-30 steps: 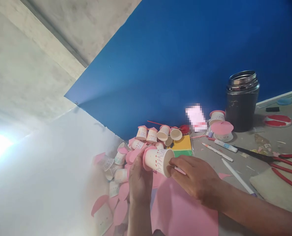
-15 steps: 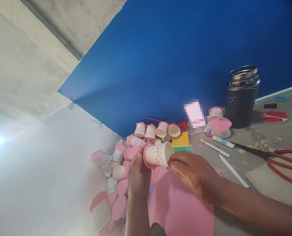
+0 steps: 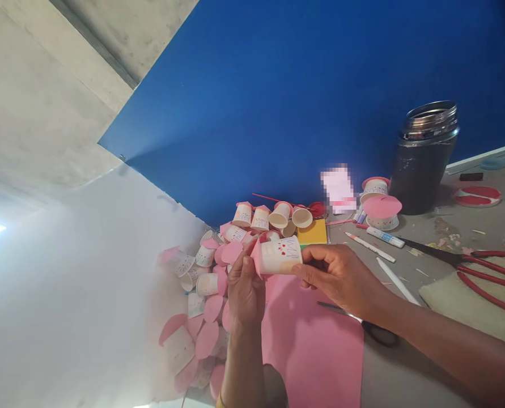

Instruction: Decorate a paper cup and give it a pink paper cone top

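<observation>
A white paper cup (image 3: pixel 280 258) with red dots and a purple zigzag lies sideways between my hands, a pink paper disc (image 3: pixel 258 259) at its base end. My left hand (image 3: pixel 247 289) is closed on the disc end. The fingers of my right hand (image 3: pixel 335 272) pinch the cup's rim. Beneath the hands lies a large pink paper sheet (image 3: pixel 312 351). Small scissors with black handles (image 3: pixel 380 334) rest partly on that sheet, below my right wrist.
Several decorated cups with pink paper (image 3: pixel 209 283) crowd the left. At right stand a dark open flask (image 3: pixel 424 164) and two stacked cups (image 3: pixel 382 207). Markers (image 3: pixel 370 247) and large red-handled scissors (image 3: pixel 490 277) lie on the grey table. A blue panel (image 3: pixel 278 102) rises behind.
The cup has turned between my hands, bringing the purple zigzag into view. My right hand has shifted on the rim, and the small scissors now show below my right arm.
</observation>
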Available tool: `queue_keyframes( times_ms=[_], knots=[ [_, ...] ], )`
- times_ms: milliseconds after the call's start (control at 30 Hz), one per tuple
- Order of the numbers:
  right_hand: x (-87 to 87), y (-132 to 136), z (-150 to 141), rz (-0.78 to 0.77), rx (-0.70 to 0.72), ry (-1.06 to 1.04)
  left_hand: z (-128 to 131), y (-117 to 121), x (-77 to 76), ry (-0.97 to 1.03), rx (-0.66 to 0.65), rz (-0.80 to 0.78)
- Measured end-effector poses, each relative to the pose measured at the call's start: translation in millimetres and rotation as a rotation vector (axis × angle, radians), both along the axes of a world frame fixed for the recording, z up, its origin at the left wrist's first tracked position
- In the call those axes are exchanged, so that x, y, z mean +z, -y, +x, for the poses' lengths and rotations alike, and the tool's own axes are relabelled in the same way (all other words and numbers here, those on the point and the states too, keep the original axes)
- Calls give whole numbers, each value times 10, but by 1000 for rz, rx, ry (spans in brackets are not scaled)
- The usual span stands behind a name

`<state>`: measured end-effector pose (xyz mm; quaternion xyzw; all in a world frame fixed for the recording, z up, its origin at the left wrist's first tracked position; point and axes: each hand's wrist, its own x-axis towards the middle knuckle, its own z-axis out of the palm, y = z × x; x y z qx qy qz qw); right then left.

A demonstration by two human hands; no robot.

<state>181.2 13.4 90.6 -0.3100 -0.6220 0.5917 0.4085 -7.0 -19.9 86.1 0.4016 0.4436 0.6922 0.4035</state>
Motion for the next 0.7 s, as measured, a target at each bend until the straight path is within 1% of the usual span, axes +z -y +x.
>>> queue_keyframes(
  times_ms=[100,267,367,567,700],
  knots=[
    [-15,9,-2,-2,20,-16,9,-1,2,1,10,20],
    [8,26,-4,-43,59,-49,1,-2,-16,26,20,5],
    [29,35,-2,-61,39,-43,7,13,-27,37,51,5],
    [23,60,-7,-21,-29,-7,10,40,-41,16,123,10],
    [2,67,-21,72,-75,51,5,25,-65,-3,129,8]
  ],
)
